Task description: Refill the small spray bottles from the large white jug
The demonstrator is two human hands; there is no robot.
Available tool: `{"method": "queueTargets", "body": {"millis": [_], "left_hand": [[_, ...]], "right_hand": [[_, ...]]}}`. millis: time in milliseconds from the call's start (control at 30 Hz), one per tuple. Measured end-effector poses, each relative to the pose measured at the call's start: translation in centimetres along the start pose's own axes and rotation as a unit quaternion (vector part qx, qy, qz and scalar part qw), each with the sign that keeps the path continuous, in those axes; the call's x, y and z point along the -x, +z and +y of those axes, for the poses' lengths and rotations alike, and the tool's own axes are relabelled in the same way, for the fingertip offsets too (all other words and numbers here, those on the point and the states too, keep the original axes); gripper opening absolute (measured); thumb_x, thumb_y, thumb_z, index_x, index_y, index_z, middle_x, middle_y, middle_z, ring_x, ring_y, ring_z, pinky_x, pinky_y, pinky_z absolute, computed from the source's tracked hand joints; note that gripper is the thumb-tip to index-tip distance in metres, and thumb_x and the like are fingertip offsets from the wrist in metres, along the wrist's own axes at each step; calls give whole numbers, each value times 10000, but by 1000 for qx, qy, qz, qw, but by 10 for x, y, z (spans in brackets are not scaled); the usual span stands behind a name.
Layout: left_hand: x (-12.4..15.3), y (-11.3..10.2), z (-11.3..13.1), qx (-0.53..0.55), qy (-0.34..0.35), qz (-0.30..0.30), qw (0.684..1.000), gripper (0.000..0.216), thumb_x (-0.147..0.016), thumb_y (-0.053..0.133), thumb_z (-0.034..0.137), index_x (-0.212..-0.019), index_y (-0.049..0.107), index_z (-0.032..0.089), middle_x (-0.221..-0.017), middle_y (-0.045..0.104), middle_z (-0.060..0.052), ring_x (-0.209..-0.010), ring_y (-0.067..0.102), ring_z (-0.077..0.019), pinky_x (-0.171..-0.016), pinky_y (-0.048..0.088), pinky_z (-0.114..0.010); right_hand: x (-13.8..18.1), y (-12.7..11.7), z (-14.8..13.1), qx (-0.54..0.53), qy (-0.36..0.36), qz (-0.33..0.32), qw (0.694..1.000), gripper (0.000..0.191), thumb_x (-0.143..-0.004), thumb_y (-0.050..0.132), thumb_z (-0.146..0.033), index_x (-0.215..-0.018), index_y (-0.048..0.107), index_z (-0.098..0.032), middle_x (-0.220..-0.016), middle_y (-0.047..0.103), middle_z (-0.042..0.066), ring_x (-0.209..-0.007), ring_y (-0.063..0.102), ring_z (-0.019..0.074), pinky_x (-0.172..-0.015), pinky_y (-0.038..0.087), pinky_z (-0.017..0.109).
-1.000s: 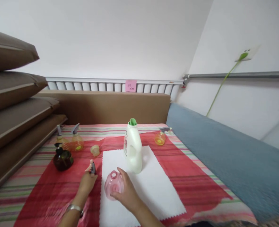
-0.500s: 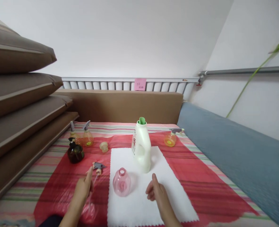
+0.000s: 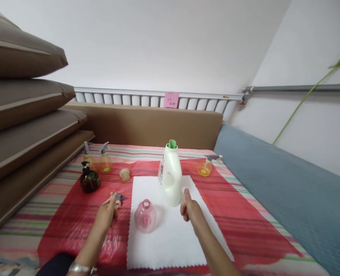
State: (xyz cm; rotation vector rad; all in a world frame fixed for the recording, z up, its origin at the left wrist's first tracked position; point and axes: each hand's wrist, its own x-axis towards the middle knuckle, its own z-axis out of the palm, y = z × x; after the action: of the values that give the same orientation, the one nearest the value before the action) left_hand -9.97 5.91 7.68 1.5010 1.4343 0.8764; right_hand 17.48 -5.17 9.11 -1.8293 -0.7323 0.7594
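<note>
My left hand (image 3: 106, 212) is over the red sheet beside a grey-and-peach spray head (image 3: 118, 199), partly covering it. Its fingers look apart, and no firm grip on the spray head shows. Between my hands, a pink round bottle (image 3: 145, 217) with an uncapped neck stands on a white scalloped mat (image 3: 170, 245). Behind it rises a pale green-white jug (image 3: 172, 176) with a green piece in its mouth. My right hand (image 3: 191, 209) is open, thumb up, just right of the jug's lower part. It holds nothing, and a small gap separates it from the jug.
A dark pump bottle (image 3: 89, 181), two spray bottles (image 3: 104, 164) and a cream-coloured cap (image 3: 124, 174) stand at left. Another spray bottle (image 3: 206, 168) with yellow liquid is at back right. Stacked cushions (image 3: 28, 122) border the left side; a blue-grey bolster (image 3: 273, 168) lines the right.
My right hand has moved forward, closer to the jug. My left hand has come forward over the spray head's tube. The view has shifted slightly.
</note>
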Motion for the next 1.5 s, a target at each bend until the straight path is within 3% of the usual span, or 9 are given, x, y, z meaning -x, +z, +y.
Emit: {"method": "queueTargets", "body": {"millis": [100,167,233,367,567,933,1067,1333,1500], "left_hand": [[16,23,-1,18,117,51,992,536,-677,581,624,-916,633,147,-912,691,-105,-828,647,-274,-733,513,-397],[28,47,-6,15,188,51,981,697,-625,707,484,-1209,499,166,-1234,571,-139,-1125,544,-310,-943,435,-474],[35,74,-15,-7,240,31,970,816,-587,761,389,-1297,411,188,-1333,487,-143,-1233,453,-316,-1027,359,-507],[35,108,-31,-30,262,25,964,691,-642,719,290,-1257,425,179,-1280,520,-138,-1210,472,-299,-1026,372,-503],[32,106,-30,-26,253,20,967,533,-681,651,224,-1179,466,183,-1172,560,-108,-1124,528,-260,-995,417,-447],[33,105,-32,-22,278,5,960,560,-685,650,211,-1203,440,195,-1179,541,-103,-1136,501,-249,-1008,393,-442],[32,105,-30,-28,278,4,960,576,-676,659,209,-1206,434,200,-1166,542,-100,-1122,502,-256,-992,399,-455],[36,103,-27,-36,274,3,961,580,-664,672,216,-1197,443,206,-1162,546,-92,-1115,506,-258,-985,406,-438],[37,102,-25,-35,280,8,959,569,-669,659,195,-1198,449,200,-1153,550,-95,-1113,504,-255,-984,405,-438]], "right_hand": [[-19,-1,-2,-31,-65,81,994,549,-742,426,-683,-768,631,-175,-769,692,84,-708,635,201,-596,473,273],[-33,4,-5,-45,-101,107,988,534,-671,569,-602,-983,602,-170,-1039,675,112,-933,626,236,-724,488,286],[-46,14,-9,-47,-120,103,986,540,-619,640,-538,-1009,593,-168,-1042,679,111,-934,632,252,-732,491,297],[-62,34,-19,-30,-120,96,988,435,-593,674,-516,-845,606,-167,-757,702,69,-712,651,249,-608,479,303],[-66,25,-38,9,-134,124,983,433,-637,628,-546,-811,584,-151,-678,656,51,-577,588,193,-531,423,276],[-3,-111,-73,269,-145,30,952,417,-688,589,-573,-830,624,-181,-511,578,-20,-541,564,197,-546,409,282],[23,-135,-77,364,-110,-40,924,459,-653,574,-592,-876,643,-197,-538,633,-1,-501,576,199,-546,440,290],[48,-135,-69,423,-81,-142,892,522,-633,566,-595,-968,655,-205,-806,728,50,-523,606,212,-491,470,299],[51,-119,-78,457,-149,-175,859,357,-662,620,-534,-856,678,-239,-872,729,24,-808,651,254,-696,485,289]]}}
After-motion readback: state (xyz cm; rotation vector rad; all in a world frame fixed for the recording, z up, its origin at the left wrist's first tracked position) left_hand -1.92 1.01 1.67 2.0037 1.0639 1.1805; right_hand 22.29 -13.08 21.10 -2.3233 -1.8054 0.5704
